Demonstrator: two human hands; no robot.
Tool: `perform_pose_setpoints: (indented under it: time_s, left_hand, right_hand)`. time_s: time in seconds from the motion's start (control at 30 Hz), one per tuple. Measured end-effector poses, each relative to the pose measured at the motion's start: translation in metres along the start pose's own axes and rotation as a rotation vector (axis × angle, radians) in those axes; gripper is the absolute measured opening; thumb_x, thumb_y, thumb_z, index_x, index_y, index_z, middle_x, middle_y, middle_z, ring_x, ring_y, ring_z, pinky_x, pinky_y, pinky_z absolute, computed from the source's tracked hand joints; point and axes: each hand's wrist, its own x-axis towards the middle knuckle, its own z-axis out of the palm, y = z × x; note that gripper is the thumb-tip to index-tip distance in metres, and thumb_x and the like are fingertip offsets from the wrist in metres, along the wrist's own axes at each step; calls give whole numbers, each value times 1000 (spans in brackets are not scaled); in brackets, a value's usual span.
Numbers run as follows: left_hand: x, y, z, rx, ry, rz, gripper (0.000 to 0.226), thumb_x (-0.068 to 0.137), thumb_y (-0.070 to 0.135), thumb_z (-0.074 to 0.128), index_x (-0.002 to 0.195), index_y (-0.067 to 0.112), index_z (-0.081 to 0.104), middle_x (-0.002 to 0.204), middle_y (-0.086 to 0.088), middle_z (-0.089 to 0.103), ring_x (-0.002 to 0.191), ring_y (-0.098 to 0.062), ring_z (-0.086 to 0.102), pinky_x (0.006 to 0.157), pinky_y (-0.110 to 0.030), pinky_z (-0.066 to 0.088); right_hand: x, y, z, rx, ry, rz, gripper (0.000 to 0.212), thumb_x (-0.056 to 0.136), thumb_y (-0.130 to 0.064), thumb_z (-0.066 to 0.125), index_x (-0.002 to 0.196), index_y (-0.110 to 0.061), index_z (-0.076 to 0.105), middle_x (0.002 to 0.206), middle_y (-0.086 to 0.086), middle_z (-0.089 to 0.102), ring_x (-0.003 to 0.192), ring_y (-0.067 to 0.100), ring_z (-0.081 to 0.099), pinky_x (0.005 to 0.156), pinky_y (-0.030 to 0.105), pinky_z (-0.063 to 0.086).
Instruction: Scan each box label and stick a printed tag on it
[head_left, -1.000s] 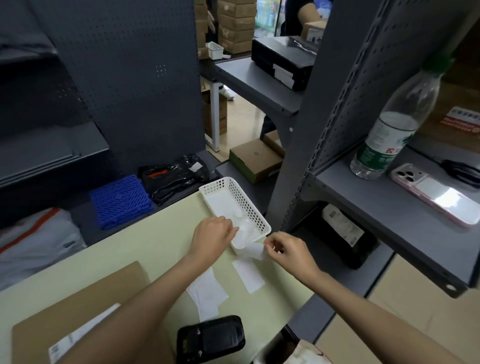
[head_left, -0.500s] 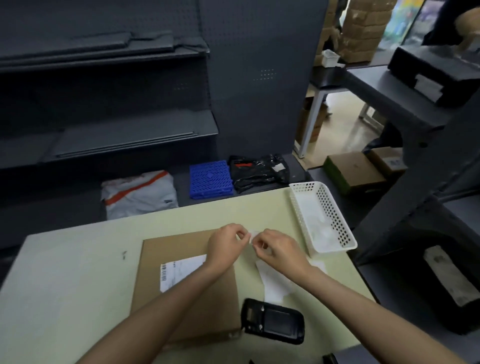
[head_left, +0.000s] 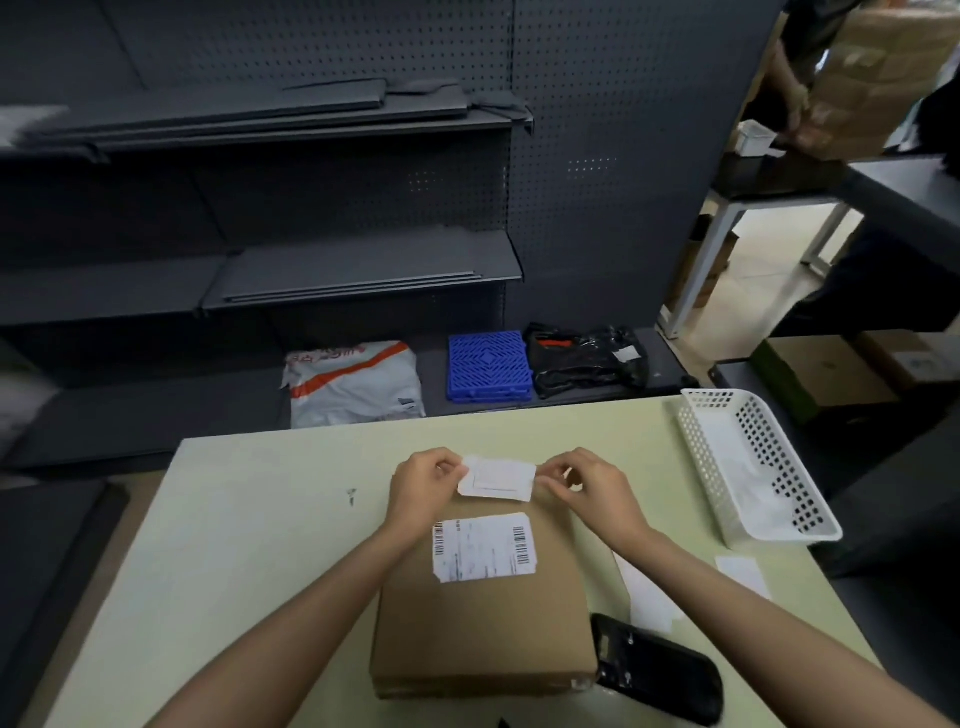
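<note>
The tag (head_left: 497, 478) isn't down by the white basket (head_left: 756, 467) anymore: left hand (head_left: 423, 486) and right hand (head_left: 589, 486) now pinch it stretched flat over the cardboard box's (head_left: 483, 618) far edge, away from the basket.

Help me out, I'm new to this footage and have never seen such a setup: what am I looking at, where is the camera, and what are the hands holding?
There is no machine here. A camera worn on a person's head looks forward and down at their two bare hands over a pale table. The left hand and right hand each pinch one end of a small white tag, holding it above the far edge of a flat cardboard box. The box already carries a printed shipping label with barcodes. A black handheld scanner lies to the right of the box, loose white paper slips beside it, and a white perforated basket sits at the table's right edge. Dark shelving stands behind.
</note>
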Motion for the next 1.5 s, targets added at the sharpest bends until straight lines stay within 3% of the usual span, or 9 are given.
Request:
perform_pose_setpoints:
  time_s: [0.23, 0.33, 0.53, 0.63, 0.77, 0.97, 1.17, 1.5]
  left_hand:
    - [12, -29, -10, -93, -21, -57, 6, 85, 19, 69, 87, 15, 72, 81, 4, 68, 78, -10, 62, 68, -17, 43]
    - [18, -36, -9, -112, -37, -82, 6, 85, 18, 69, 88, 14, 72, 79, 5, 66, 75, -7, 59, 63, -9, 40]
    - [28, -51, 2, -62, -66, -101, 10, 87, 22, 66, 85, 14, 71, 78, 7, 66, 75, -8, 59, 58, -7, 36]
    - [33, -56, 10, 2, -83, -80, 14, 88, 23, 64, 77, 15, 67, 77, 5, 67, 74, -10, 59, 59, -15, 39]
    - [39, -60, 19, 31, -66, -72, 18, 86, 22, 65, 69, 19, 60, 68, 6, 63, 72, -14, 58, 72, -28, 45]
    - [47, -59, 26, 68, -39, -28, 18, 83, 20, 69, 70, 21, 56, 68, 10, 54, 77, -12, 52, 63, -23, 34]
    - [48, -60, 27, 112, -32, 5, 25, 82, 17, 70, 66, 22, 51, 65, 11, 45, 71, -12, 47, 56, -15, 28]
    - [44, -57, 28, 242, -44, 56, 15, 89, 25, 63, 81, 19, 52, 85, 5, 49, 81, -16, 52, 70, -29, 43]
  right_hand:
    - [15, -19, 26, -36, -68, 76, 12, 85, -40, 69, 89, -28, 67, 88, -14, 62, 76, -1, 57, 71, 15, 42]
    - [22, -23, 36, -58, -95, 82, 11, 89, -35, 63, 86, -25, 68, 90, -14, 65, 79, 2, 59, 74, 18, 44]
    - [34, -17, 46, -133, -145, 114, 15, 91, -27, 55, 81, -20, 63, 86, -9, 65, 78, 10, 58, 72, 22, 43]
    - [40, -12, 51, -154, -196, 120, 15, 91, -26, 54, 79, -21, 60, 85, -9, 63, 78, 10, 58, 72, 23, 44]
    - [47, -6, 55, -179, -212, 111, 13, 90, -25, 55, 78, -21, 58, 81, -9, 61, 74, 9, 54, 64, 17, 36]
    - [55, 1, 60, -154, -227, 96, 13, 87, -23, 61, 74, -20, 58, 75, -9, 58, 71, 6, 51, 62, 9, 35]
    - [57, 7, 65, -128, -214, 75, 14, 83, -21, 63, 74, -12, 58, 74, -4, 58, 73, 9, 51, 66, 21, 41]
    - [58, 9, 67, -142, -217, 77, 22, 81, -20, 66, 67, -11, 52, 75, -1, 55, 76, 14, 51, 68, 23, 41]
